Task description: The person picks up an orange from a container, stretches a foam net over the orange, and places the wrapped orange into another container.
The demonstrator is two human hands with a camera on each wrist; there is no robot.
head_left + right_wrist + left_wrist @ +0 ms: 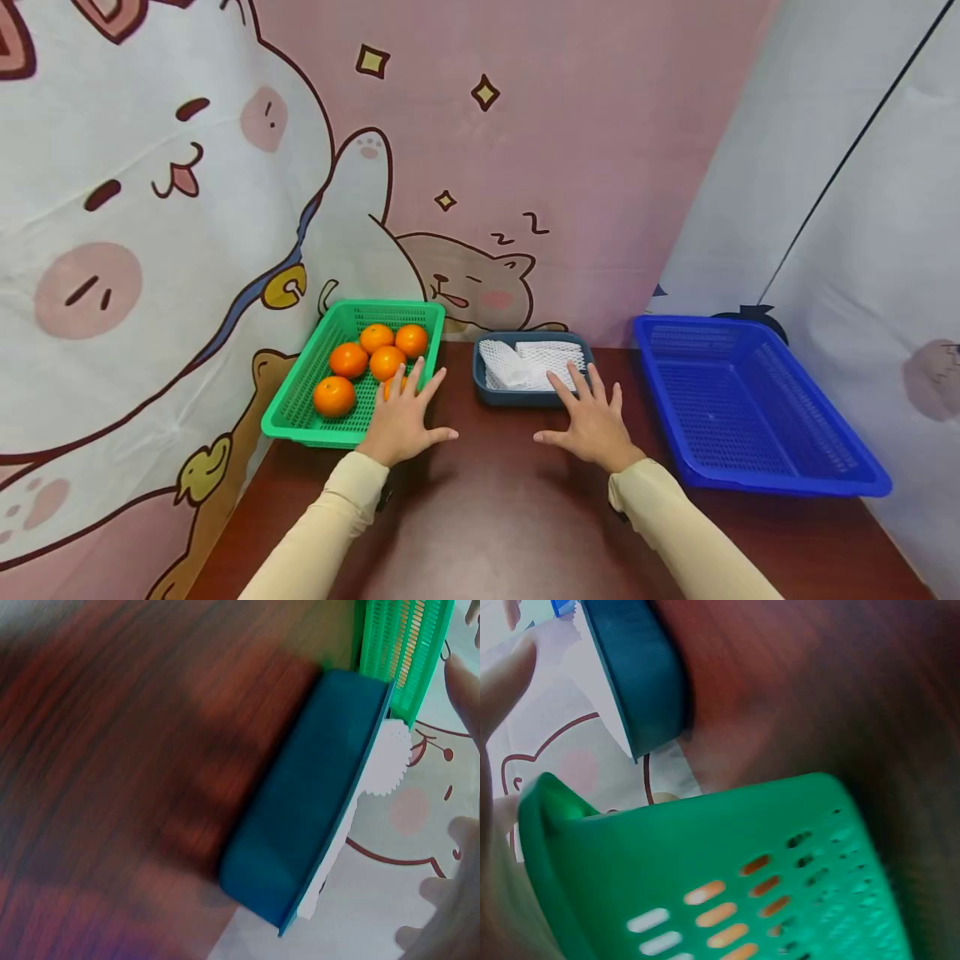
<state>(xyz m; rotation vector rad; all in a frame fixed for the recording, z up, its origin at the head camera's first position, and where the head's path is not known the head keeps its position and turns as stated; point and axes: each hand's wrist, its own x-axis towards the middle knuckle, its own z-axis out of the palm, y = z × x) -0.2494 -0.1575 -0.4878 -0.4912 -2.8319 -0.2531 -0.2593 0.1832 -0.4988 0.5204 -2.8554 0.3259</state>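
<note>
My left hand [400,419] is spread over the near right corner of a green plastic basket [300,429], its fingers overlapping one orange in the head view. Several oranges [334,397] lie in that basket. My right hand [592,423], fingers also spread, is in front of a small dark blue-grey tray [517,398]. White foam mesh sleeves [551,361] fill the tray. Neither hand holds anything. The left wrist view shows the slotted wall of the green basket [675,862] close by; the right wrist view has the tray's side [315,787].
A blue plastic basket [750,417] stands on the right of the dark red-brown table [480,525], with nothing seen inside it. Behind the table hangs a cloth backdrop [585,167] with cartoon animals. The green basket stands at the left, the tray between the two baskets.
</note>
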